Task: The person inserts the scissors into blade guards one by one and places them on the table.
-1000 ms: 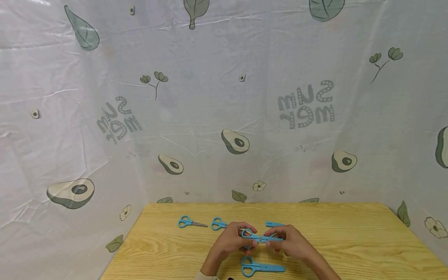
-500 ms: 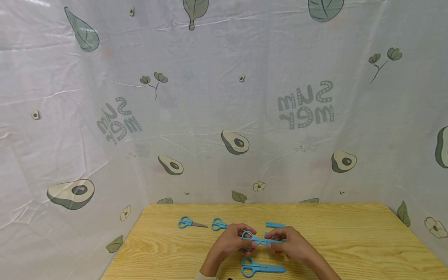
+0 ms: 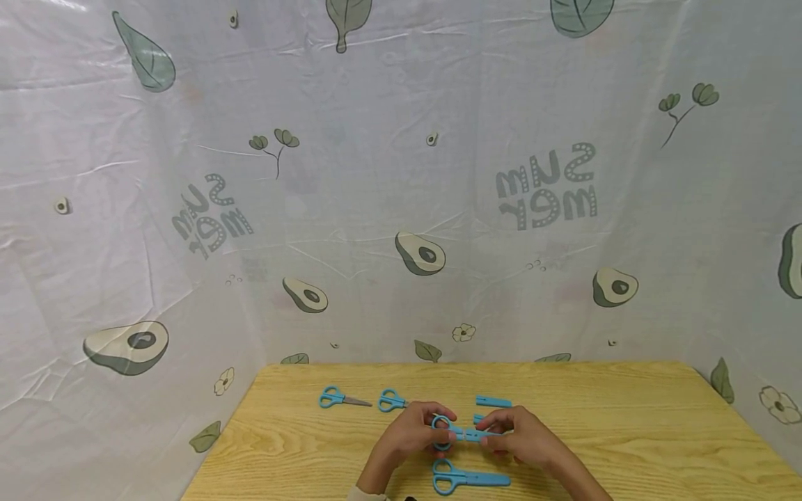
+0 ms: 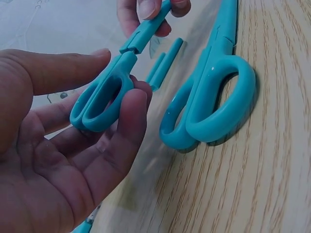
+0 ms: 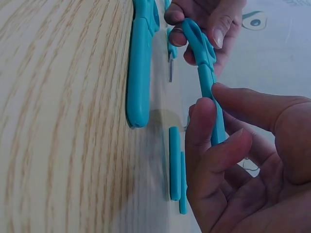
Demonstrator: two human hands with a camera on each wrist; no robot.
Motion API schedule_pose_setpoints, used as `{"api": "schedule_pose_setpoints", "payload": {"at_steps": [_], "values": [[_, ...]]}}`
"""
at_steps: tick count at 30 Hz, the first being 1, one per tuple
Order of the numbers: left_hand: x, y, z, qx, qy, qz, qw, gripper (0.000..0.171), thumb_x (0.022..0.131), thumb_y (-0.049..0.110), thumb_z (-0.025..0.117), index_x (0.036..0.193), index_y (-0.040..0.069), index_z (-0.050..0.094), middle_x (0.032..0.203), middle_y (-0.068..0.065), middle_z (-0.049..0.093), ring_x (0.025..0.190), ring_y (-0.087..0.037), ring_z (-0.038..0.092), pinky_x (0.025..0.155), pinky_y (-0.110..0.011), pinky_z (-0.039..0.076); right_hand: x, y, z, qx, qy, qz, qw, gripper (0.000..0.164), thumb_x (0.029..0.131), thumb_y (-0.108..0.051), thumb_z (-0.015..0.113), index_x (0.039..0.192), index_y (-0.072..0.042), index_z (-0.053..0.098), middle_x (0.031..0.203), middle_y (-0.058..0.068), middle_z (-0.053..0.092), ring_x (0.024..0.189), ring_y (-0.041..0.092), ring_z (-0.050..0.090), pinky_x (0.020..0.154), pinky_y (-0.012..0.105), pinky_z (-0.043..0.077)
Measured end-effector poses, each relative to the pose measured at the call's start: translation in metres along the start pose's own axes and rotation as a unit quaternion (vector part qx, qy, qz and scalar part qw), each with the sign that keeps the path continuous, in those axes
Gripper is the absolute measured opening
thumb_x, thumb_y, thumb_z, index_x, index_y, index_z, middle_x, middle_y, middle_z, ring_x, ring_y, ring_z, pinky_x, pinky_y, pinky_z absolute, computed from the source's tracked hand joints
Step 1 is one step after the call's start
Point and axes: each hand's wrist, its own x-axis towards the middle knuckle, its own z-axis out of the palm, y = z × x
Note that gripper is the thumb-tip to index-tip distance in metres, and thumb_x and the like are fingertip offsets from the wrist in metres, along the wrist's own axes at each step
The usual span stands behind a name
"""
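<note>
In the head view my left hand (image 3: 415,430) holds a pair of light blue scissors (image 3: 442,419) by the finger loops. A matching blade cover (image 4: 146,35) sits over the blades, its mouth right by the handles with only a narrow gap showing in the left wrist view. My right hand (image 3: 525,435) pinches that cover between thumb and fingers; the blades are hidden inside. Nearer to me, a second pair of scissors (image 3: 470,479) lies on the table with its cover on. Beyond the right hand lie two loose blade covers, a farther cover (image 3: 493,401) and a nearer cover (image 3: 479,419).
At the back left of the wooden table (image 3: 626,424) lie bare-bladed scissors (image 3: 334,397) and another pair of scissors (image 3: 391,400), its blades partly behind my left hand. A printed plastic sheet (image 3: 363,174) hangs around the table's back and sides.
Both hands, with the scissors and cover, have come slightly nearer to me. More of the nearer loose cover now shows past the right hand. The scissors on the table have not moved.
</note>
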Motion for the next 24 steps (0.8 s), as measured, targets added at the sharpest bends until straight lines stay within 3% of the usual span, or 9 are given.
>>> {"api": "schedule_pose_setpoints", "payload": {"at_steps": [16, 24], "values": [[-0.0009, -0.0044, -0.0003, 0.026, 0.007, -0.015, 0.9995, 0.028, 0.096, -0.001, 0.074, 0.123, -0.002, 0.074, 0.081, -0.001, 0.068, 0.072, -0.014, 0.069, 0.061, -0.03, 0.065, -0.0001, 0.0046, 0.0001, 0.019, -0.021, 0.008, 1.0, 0.024, 0.101, -0.009, 0.071, 0.121, 0.005, 0.075, 0.081, 0.004, 0.073, 0.06, 0.01, 0.062, 0.047, 0.018, 0.039], [-0.0016, -0.005, -0.0001, 0.035, 0.008, -0.019, 0.9992, 0.025, 0.097, 0.001, 0.074, 0.121, -0.001, 0.075, 0.086, -0.002, 0.067, 0.074, -0.014, 0.068, 0.061, -0.029, 0.064, 0.0001, 0.0089, 0.0003, 0.022, -0.025, 0.017, 0.999, 0.022, 0.103, -0.006, 0.068, 0.12, 0.006, 0.074, 0.082, 0.004, 0.074, 0.059, 0.008, 0.064, 0.047, 0.017, 0.039]]}}
